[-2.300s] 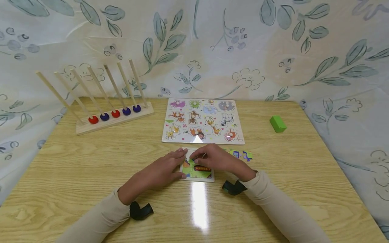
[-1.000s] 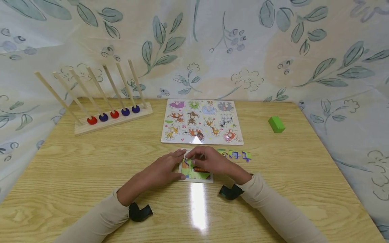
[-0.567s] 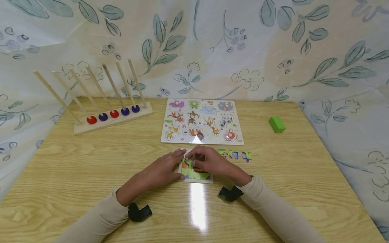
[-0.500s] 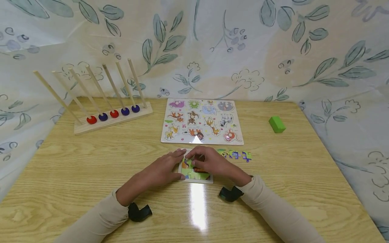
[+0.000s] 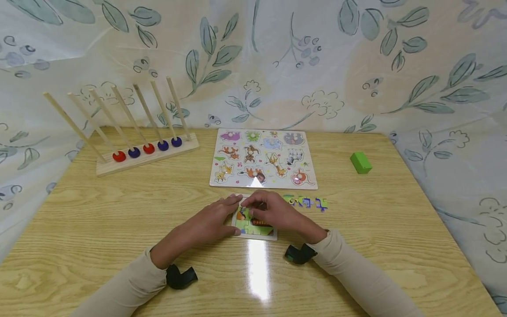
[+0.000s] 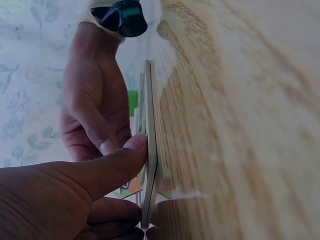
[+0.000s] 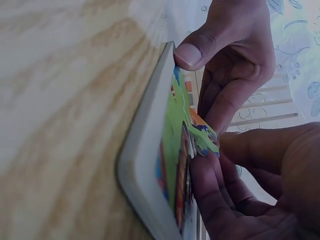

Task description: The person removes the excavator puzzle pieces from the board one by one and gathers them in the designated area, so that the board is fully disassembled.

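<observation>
A small jigsaw puzzle tray with a pale rim lies in front of me, partly filled with green, picture-printed pieces. My left hand rests along its left side; the thumb presses on the rim and the fingers stretch toward the top edge. Over the upper part of the tray, my right hand pinches a green puzzle piece between thumb and fingers. In the right wrist view that piece is tilted up from the tray. The right hand hides the tray's upper right area in the head view.
Several loose puzzle pieces lie right of the tray. Behind it is an animal peg puzzle board. A wooden rod stand with red and blue beads stands back left, a green block back right. Patterned cloth hangs behind.
My right hand has shifted slightly left and up the tray, uncovering more of the loose pieces. The tray sits a touch lower in view. The left hand has stayed nearly still.
</observation>
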A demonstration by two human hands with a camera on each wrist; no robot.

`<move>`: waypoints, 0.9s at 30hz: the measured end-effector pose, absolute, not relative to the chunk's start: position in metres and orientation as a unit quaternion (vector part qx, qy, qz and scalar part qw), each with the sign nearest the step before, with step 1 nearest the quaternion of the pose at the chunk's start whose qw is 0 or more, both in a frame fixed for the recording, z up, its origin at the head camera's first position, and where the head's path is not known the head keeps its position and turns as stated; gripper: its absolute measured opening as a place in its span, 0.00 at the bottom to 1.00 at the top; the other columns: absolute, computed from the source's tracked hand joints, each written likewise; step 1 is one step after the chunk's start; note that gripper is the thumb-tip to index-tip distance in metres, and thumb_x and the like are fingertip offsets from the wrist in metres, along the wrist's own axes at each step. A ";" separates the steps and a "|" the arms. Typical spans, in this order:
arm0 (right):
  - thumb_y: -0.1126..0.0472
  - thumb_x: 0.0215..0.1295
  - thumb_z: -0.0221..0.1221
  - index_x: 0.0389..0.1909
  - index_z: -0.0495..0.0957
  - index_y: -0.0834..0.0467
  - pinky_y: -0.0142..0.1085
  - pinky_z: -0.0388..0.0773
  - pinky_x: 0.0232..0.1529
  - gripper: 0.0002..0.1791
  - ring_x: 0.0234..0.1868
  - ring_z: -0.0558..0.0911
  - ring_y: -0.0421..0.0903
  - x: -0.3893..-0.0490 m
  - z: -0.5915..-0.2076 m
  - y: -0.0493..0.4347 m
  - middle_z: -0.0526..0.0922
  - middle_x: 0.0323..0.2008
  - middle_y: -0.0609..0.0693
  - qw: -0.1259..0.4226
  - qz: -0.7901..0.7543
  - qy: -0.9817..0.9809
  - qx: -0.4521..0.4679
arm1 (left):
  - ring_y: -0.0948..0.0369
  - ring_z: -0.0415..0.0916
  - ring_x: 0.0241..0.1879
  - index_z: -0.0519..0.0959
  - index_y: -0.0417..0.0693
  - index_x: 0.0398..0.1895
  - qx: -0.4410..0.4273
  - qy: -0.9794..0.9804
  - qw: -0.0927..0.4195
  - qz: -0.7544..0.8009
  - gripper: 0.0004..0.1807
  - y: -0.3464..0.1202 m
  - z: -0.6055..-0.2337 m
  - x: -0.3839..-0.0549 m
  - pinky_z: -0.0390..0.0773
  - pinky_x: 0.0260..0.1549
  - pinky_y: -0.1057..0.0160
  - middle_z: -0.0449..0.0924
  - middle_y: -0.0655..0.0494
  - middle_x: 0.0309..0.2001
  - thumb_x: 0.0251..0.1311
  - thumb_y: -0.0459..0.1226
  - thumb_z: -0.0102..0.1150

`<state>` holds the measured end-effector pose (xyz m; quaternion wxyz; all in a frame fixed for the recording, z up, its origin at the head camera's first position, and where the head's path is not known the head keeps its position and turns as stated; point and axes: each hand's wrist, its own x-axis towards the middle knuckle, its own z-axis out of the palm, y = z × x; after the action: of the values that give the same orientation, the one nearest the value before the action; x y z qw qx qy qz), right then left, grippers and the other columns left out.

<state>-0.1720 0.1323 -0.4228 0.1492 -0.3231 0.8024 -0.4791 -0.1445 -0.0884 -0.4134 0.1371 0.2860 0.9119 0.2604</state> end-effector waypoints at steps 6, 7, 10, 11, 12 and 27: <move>0.72 0.67 0.58 0.49 0.81 0.63 0.35 0.79 0.42 0.12 0.41 0.81 0.43 -0.174 -0.422 0.129 0.83 0.42 0.52 0.158 -0.473 0.811 -0.307 | 0.48 0.53 0.72 0.65 0.34 0.69 0.290 0.911 0.138 0.260 0.39 -0.090 -0.414 -0.145 0.61 0.64 0.46 0.56 0.46 0.73 0.58 0.41 0.69; 0.72 0.67 0.58 0.48 0.82 0.63 0.35 0.79 0.42 0.11 0.42 0.81 0.43 -0.175 -0.422 0.129 0.83 0.42 0.52 0.156 -0.471 0.812 -0.307 | 0.47 0.53 0.71 0.65 0.33 0.69 0.291 0.910 0.137 0.262 0.39 -0.090 -0.414 -0.145 0.61 0.64 0.46 0.56 0.46 0.73 0.58 0.41 0.69; 0.72 0.66 0.58 0.46 0.83 0.62 0.35 0.79 0.42 0.10 0.41 0.82 0.43 -0.175 -0.422 0.127 0.83 0.41 0.51 0.150 -0.466 0.817 -0.304 | 0.46 0.53 0.71 0.64 0.34 0.70 0.291 0.909 0.139 0.263 0.39 -0.089 -0.414 -0.145 0.61 0.64 0.46 0.56 0.46 0.73 0.58 0.41 0.69; 0.72 0.66 0.58 0.46 0.83 0.62 0.35 0.79 0.42 0.10 0.41 0.82 0.43 -0.175 -0.422 0.127 0.83 0.41 0.51 0.149 -0.466 0.818 -0.304 | 0.46 0.54 0.71 0.64 0.35 0.70 0.291 0.909 0.140 0.263 0.39 -0.089 -0.414 -0.145 0.61 0.64 0.46 0.56 0.46 0.73 0.58 0.41 0.69; 0.72 0.66 0.58 0.45 0.83 0.62 0.34 0.79 0.42 0.10 0.42 0.82 0.44 -0.175 -0.422 0.127 0.83 0.41 0.51 0.147 -0.467 0.816 -0.307 | 0.46 0.54 0.71 0.64 0.35 0.70 0.290 0.909 0.141 0.264 0.40 -0.089 -0.413 -0.145 0.62 0.64 0.46 0.56 0.46 0.73 0.58 0.41 0.69; 0.73 0.66 0.58 0.44 0.84 0.63 0.34 0.80 0.40 0.10 0.41 0.82 0.45 -0.175 -0.421 0.128 0.83 0.41 0.52 0.118 -0.468 0.806 -0.343 | 0.46 0.52 0.72 0.63 0.36 0.71 0.298 0.907 0.137 0.263 0.37 -0.091 -0.412 -0.143 0.61 0.64 0.45 0.54 0.46 0.74 0.63 0.44 0.64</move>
<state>-0.1754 0.1282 -0.4209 0.1178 -0.3431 0.8061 -0.4677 -0.1435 -0.0915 -0.4124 0.1371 0.2981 0.9073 0.2628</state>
